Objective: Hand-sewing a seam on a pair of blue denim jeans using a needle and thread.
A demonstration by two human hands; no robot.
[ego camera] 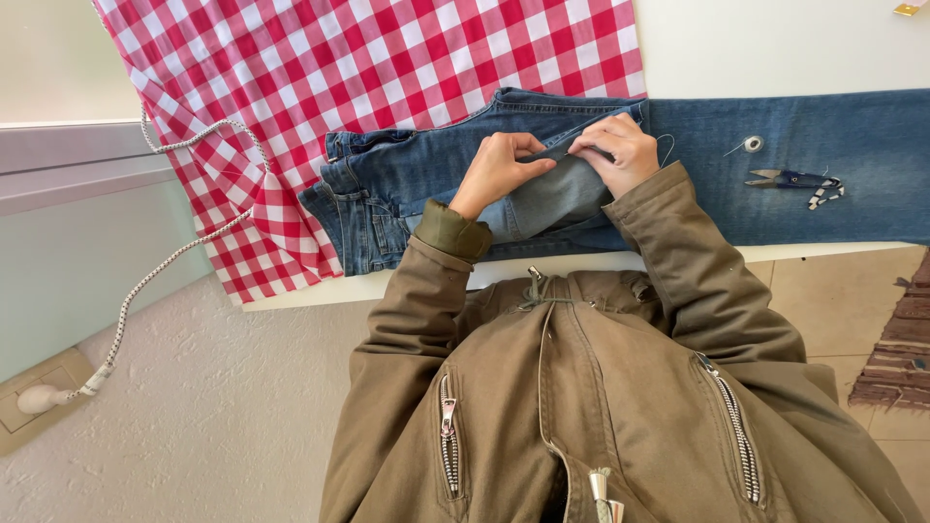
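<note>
A pair of blue jeans (775, 165) lies across a white table (775, 44), its waist end at the left. My left hand (496, 169) pinches a fold of lighter denim near the crotch. My right hand (620, 150) presses on the same fold just to the right, fingers closed as if pinching something thin; a fine thread (668, 145) loops out beside it. Both arms wear olive jacket sleeves.
A red and white checked cloth (387, 58) covers the table's left part. A small thread spool (753, 144) and thread snips (790, 179) rest on the jeans leg at right. A braided cord (165, 261) runs to a wall plug (39, 397). A woven rug (896, 358) lies on the tiled floor.
</note>
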